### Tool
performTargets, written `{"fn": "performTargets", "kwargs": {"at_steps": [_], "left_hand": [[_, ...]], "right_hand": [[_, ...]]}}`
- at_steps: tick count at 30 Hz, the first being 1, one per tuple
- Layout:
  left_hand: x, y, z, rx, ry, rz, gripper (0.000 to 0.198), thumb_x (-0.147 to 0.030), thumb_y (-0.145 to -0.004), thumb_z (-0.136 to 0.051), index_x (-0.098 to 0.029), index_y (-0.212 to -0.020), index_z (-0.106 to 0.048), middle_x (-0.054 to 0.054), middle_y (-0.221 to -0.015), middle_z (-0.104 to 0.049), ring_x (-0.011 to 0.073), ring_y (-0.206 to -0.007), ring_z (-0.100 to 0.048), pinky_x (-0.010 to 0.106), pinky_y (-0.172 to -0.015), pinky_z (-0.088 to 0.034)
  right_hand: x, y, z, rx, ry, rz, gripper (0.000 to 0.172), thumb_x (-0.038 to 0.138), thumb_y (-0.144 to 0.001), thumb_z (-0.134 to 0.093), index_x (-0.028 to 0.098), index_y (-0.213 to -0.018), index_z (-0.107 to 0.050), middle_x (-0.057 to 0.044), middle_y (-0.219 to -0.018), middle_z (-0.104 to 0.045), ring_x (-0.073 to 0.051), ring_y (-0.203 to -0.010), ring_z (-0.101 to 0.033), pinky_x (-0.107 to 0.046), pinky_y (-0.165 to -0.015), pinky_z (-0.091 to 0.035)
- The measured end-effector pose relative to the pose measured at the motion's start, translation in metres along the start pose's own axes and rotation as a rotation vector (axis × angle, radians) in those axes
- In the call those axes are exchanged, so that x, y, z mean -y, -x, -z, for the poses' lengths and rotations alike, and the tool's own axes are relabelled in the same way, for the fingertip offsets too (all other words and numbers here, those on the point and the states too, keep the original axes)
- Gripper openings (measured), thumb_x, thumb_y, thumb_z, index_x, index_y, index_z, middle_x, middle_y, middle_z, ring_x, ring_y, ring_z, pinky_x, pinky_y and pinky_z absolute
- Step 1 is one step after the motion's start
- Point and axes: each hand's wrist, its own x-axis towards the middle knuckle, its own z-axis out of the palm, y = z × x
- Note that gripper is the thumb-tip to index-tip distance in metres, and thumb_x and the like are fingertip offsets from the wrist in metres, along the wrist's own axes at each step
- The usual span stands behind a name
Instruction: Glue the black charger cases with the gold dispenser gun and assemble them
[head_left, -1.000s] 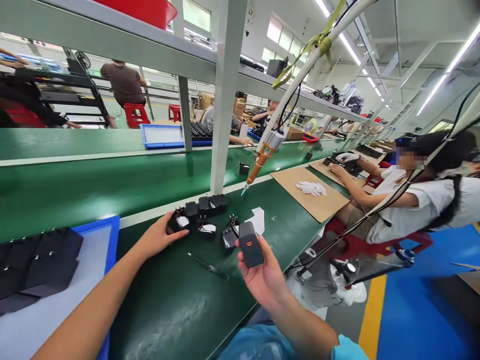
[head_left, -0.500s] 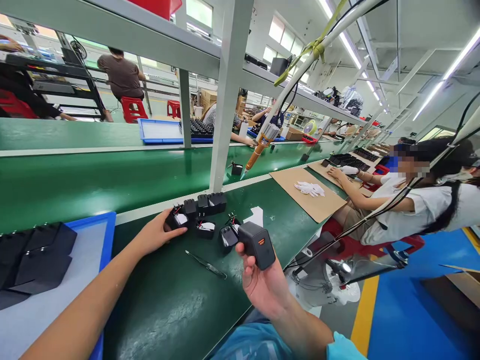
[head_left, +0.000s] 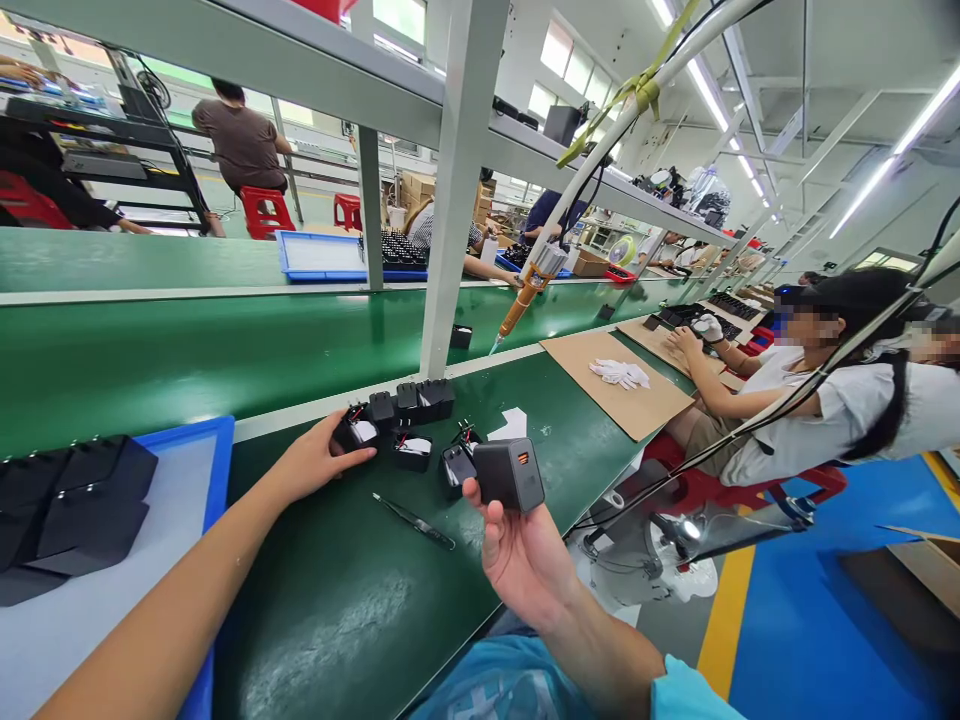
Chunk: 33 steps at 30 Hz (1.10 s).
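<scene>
My right hand (head_left: 525,555) holds up a black charger (head_left: 511,475) by its sides, its face with an orange port turned partly toward me. At the left of the group, my left hand (head_left: 319,460) is closed round an open charger housing (head_left: 357,430) with red wires and a white piece inside. Beside it on the green bench stand several black chargers (head_left: 424,400). Another open housing (head_left: 413,452) with wires sits in front of them, and one more charger (head_left: 456,468) is partly behind the held one. A pair of tweezers (head_left: 414,520) lies nearer me.
A blue-rimmed tray (head_left: 219,480) of black chargers is at left. A dispensing nozzle (head_left: 517,312) hangs by the grey post (head_left: 447,200). White gloves (head_left: 619,374) lie on cardboard (head_left: 581,390). A co-worker (head_left: 810,390) sits at right.
The charger in my right hand has turned and risen slightly. My left hand stays on the housing. On the belt behind, a black charger has shifted left.
</scene>
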Motion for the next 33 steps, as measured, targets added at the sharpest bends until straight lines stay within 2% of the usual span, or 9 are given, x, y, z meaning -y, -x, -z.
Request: {"fn": "performTargets", "kwargs": {"at_steps": [7,13,18,28,33], "left_hand": [[0.0,0.0,0.001,0.009,-0.004,0.016,0.102,-0.071,-0.067,-0.061,-0.012,-0.144,-0.031,-0.002,-0.064,-0.063,0.0268,-0.064,-0.067,0.034,-0.064,-0.047],[-0.006,0.003,0.003,0.005,-0.003,0.029,0.101,-0.07,-0.066,-0.061,-0.012,-0.143,-0.033,-0.003,-0.062,-0.062,0.0277,-0.063,-0.068,0.034,-0.063,-0.047],[-0.002,0.001,0.001,-0.003,-0.005,0.015,0.1,-0.071,-0.066,-0.061,-0.013,-0.142,-0.035,-0.003,-0.062,-0.062,0.0269,-0.062,-0.068,0.033,-0.061,-0.047],[-0.001,0.002,0.001,0.009,-0.017,0.014,0.101,-0.07,-0.067,-0.061,-0.012,-0.144,-0.031,-0.002,-0.064,-0.064,0.0258,-0.062,-0.068,0.033,-0.062,-0.047],[-0.001,0.002,0.002,0.017,-0.006,0.009,0.098,-0.069,-0.069,-0.062,-0.013,-0.143,-0.031,-0.003,-0.065,-0.063,0.025,-0.062,-0.067,0.032,-0.062,-0.047]], "right_hand": [[-0.003,0.0,-0.002,-0.001,0.031,0.017,0.044,0.042,-0.101,-0.037,0.01,-0.102,-0.068,-0.008,-0.094,-0.077,-0.006,-0.066,-0.073,-0.014,-0.061,-0.058],[-0.006,-0.003,-0.001,0.038,0.079,0.055,0.039,0.045,-0.094,-0.054,0.01,-0.103,-0.068,-0.008,-0.098,-0.075,-0.009,-0.069,-0.072,-0.016,-0.063,-0.059],[-0.009,-0.004,0.001,0.07,0.168,0.102,0.035,0.045,-0.086,-0.066,0.013,-0.099,-0.068,-0.006,-0.095,-0.076,-0.011,-0.067,-0.072,-0.02,-0.064,-0.06],[-0.014,-0.003,0.006,0.087,0.264,0.168,0.042,0.044,-0.078,-0.075,0.022,-0.108,-0.056,-0.002,-0.092,-0.076,-0.017,-0.07,-0.074,-0.027,-0.064,-0.059],[-0.016,-0.002,0.005,0.09,0.292,0.202,0.042,0.044,-0.076,-0.076,0.024,-0.107,-0.055,0.001,-0.083,-0.076,-0.018,-0.07,-0.075,-0.027,-0.064,-0.059]]}}
